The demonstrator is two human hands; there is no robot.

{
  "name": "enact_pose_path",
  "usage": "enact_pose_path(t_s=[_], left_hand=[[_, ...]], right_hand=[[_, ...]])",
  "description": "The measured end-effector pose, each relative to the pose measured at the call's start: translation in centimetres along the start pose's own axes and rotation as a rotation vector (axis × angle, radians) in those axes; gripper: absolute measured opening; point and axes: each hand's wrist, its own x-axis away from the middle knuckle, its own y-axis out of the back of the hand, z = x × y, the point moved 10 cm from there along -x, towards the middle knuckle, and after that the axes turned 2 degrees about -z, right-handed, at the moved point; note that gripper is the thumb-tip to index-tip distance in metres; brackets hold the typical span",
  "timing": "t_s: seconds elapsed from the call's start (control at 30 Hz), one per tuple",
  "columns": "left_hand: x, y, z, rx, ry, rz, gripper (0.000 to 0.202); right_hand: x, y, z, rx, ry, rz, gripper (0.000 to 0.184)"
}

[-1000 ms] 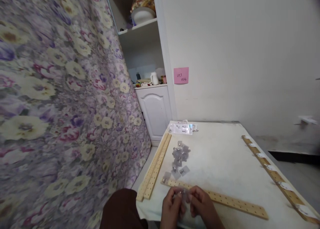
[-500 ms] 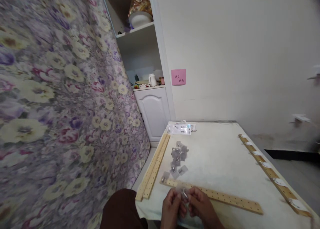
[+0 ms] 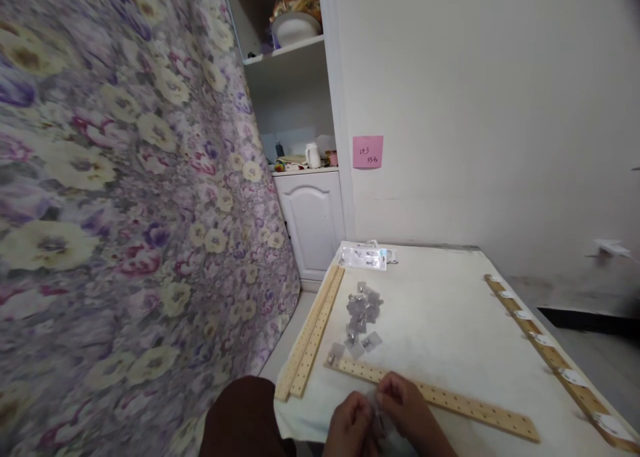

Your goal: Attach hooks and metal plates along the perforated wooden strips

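My left hand (image 3: 351, 425) and my right hand (image 3: 406, 414) are close together at the near edge of the white table (image 3: 450, 324), fingers pinched round a small clear plastic piece (image 3: 374, 414) between them. Just beyond my fingers lies a perforated wooden strip (image 3: 450, 402). A small heap of clear adhesive hooks (image 3: 362, 317) sits farther up the table. Two more perforated strips (image 3: 313, 340) lie side by side along the table's left edge.
A wooden strip with white pads (image 3: 555, 360) runs along the table's right side. A clear packet (image 3: 364, 256) lies at the far edge. Flowered fabric (image 3: 125, 210) fills the left. A white cabinet (image 3: 310, 217) and a pink note (image 3: 367, 152) are on the wall behind.
Both hands have drawn back toward me and lower in view, still together on the small clear piece. The view has shifted slightly right.
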Motion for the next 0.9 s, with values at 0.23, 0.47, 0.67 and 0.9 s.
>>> enact_pose_path(t_s=[0.23,0.47,0.67,0.9], left_hand=[[-0.5,1.8,0.5,0.182,0.071,-0.01,0.041],[-2.1,3.7,0.2,0.223,0.133,-0.185,0.037],[-3.3,4.4,1.8,0.266,0.207,-0.255,0.03],[-3.6,4.5,3.3,0.243,0.301,-0.299,0.019]], right_hand=[[-2.9,-1.9,-0.1,-0.003,-0.071,0.06,0.017],[-5.7,-1.2,1.8,0.358,0.084,-0.084,0.01],[-7.0,-1.1,0.8,0.517,0.023,-0.105,0.012],[-7.1,-1.1,-0.6,0.563,-0.017,-0.076,0.014]])
